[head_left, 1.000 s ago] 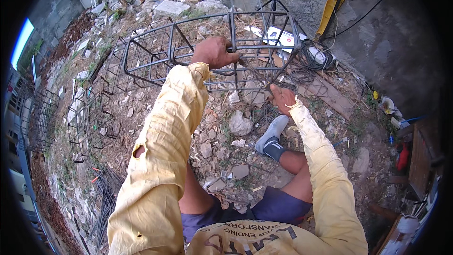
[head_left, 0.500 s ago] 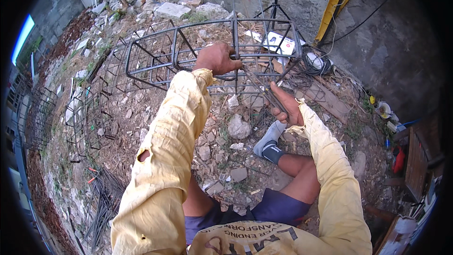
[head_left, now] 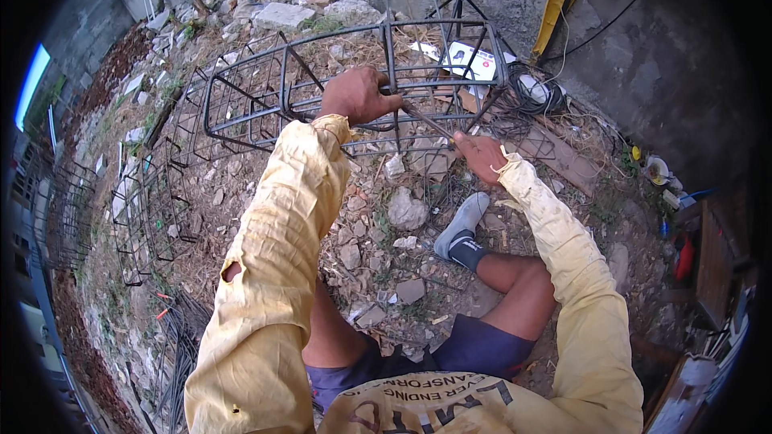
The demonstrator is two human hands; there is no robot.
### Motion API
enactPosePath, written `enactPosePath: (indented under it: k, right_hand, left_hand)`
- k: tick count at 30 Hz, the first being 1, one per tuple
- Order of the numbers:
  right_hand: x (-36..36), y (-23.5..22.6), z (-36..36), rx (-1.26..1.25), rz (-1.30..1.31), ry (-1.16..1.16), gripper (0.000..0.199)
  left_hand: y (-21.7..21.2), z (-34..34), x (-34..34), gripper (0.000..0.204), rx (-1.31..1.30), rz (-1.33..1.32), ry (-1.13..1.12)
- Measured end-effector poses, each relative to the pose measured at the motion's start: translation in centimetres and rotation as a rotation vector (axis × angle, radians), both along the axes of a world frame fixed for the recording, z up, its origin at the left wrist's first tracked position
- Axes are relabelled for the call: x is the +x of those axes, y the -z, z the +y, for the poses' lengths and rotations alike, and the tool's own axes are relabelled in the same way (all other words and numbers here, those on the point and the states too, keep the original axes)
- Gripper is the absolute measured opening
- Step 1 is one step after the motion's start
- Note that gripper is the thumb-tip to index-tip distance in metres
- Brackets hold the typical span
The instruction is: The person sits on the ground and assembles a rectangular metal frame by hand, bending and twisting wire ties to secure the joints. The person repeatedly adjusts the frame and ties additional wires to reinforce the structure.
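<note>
Since a moment ago the right hand [head_left: 481, 157] has slid up closer to the cage [head_left: 338, 84], and the rod [head_left: 430, 122] it grips now points at the left hand [head_left: 355, 96]. That left one's fist is shut round a cage bar. One cage up front on the rubble, more stacked at left, too tangled to count. One foot [head_left: 460, 229] shows; the other's hidden.

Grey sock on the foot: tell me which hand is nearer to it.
Right. The right hand is just above the grey sock, holding a thin metal rod; the left hand grips the rusty rebar cage farther away.
</note>
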State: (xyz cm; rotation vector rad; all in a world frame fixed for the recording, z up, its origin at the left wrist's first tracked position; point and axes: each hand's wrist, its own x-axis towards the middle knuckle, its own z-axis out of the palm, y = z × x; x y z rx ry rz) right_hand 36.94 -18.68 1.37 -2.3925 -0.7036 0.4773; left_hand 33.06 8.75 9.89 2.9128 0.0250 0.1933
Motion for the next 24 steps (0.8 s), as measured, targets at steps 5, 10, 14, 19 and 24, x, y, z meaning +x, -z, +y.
enactPosePath:
  k: [5, 10, 14, 19, 24]
  right_hand:
    - [1.3, 5.1, -1.0, 0.179, 0.020, 0.044, 0.077]
    - [2.0, 2.8, -0.4, -0.048, -0.038, -0.006, 0.072]
    - [0.0, 3.0, -0.1, -0.051, -0.387, 0.107, 0.062]
    - [-1.8, 1.6, -0.7, 0.108, 0.389, 0.141, 0.053]
    - [-4.2, 0.9, -2.6, 0.399, 1.076, 0.251, 0.047]
  left_hand:
    - [-0.1, -1.1, 0.4, 0.051, 0.037, 0.008, -0.001]
    - [-0.3, -0.6, -0.2, 0.051, 0.002, 0.040, -0.017]
    - [0.2, -1.1, -0.7, 0.054, 0.014, -0.003, 0.003]
    - [0.9, -2.0, -3.0, 0.052, 0.017, -0.024, 0.009]
    - [1.3, -3.3, -5.5, 0.049, 0.008, 0.021, 0.002]
